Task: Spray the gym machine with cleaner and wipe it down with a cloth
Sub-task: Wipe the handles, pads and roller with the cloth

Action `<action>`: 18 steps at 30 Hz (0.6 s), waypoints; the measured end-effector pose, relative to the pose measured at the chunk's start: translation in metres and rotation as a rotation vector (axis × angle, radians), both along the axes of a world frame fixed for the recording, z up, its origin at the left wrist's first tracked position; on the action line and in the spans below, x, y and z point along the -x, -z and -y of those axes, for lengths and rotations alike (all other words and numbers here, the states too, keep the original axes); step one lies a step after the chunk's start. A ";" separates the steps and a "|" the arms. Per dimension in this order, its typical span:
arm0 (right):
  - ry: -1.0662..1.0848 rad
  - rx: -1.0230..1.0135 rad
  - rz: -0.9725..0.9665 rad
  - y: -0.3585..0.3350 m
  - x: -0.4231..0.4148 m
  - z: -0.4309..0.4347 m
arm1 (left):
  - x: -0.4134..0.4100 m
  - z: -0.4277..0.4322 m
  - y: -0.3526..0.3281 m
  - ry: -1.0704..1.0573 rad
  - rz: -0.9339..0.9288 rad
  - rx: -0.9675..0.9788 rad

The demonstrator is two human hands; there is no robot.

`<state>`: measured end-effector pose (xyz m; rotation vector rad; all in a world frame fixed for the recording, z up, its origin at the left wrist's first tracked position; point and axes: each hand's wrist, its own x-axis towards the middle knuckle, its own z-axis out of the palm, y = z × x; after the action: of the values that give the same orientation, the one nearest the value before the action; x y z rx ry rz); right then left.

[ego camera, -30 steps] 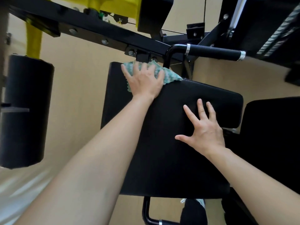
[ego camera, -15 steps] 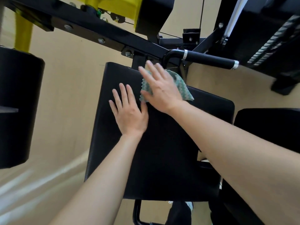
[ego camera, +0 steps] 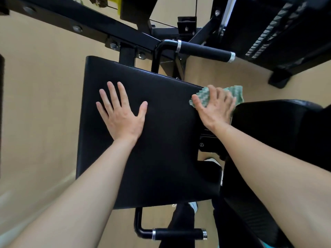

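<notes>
At centre right the flat right hand (ego camera: pixel 214 109) presses a green zigzag cloth (ego camera: pixel 203 97) at the black vinyl pad (ego camera: pixel 161 133)'s edge, where it may slip off; the left hand (ego camera: pixel 121 116) lies flat, empty.

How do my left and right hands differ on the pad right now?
The left hand lies flat with fingers spread on the bare pad, left of centre; the right hand presses the green cloth at the pad's right edge. The left hand looks sharp, the right hand blurred. Both are palm-down with fingers extended.
</notes>
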<state>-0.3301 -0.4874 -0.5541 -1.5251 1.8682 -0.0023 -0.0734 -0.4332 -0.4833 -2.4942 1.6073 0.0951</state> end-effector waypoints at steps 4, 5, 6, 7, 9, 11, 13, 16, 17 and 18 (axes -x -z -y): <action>0.309 -0.101 0.037 0.000 -0.008 -0.016 | 0.001 0.000 0.001 0.003 0.018 0.002; 0.324 -0.106 0.006 0.000 -0.015 -0.018 | 0.001 0.000 0.001 0.004 0.024 0.009; 0.322 -0.112 -0.019 -0.001 -0.022 -0.020 | 0.001 0.000 0.002 0.006 0.026 0.014; 0.294 -0.110 -0.038 -0.003 -0.029 -0.025 | 0.001 0.000 0.002 0.005 0.026 0.016; 0.155 -0.072 -0.047 -0.008 -0.047 -0.043 | 0.001 0.000 0.002 0.004 0.033 0.017; -0.062 -0.014 0.000 -0.017 -0.067 -0.068 | 0.002 0.001 0.001 0.004 0.031 0.015; -0.330 0.060 0.061 -0.025 -0.082 -0.088 | 0.001 0.001 -0.001 0.008 0.021 0.017; -0.716 0.208 0.100 -0.024 -0.072 -0.073 | 0.001 0.001 -0.004 0.010 -0.003 0.027; -0.770 0.244 0.072 -0.019 -0.061 -0.060 | 0.001 0.001 -0.005 0.006 -0.019 0.028; -0.749 0.248 0.038 -0.014 -0.050 -0.046 | 0.002 0.001 -0.006 0.000 -0.034 0.030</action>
<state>-0.2803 -0.4417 -0.5404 -2.2951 1.2000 0.0844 -0.0750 -0.4338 -0.4777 -2.5283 1.6339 0.1139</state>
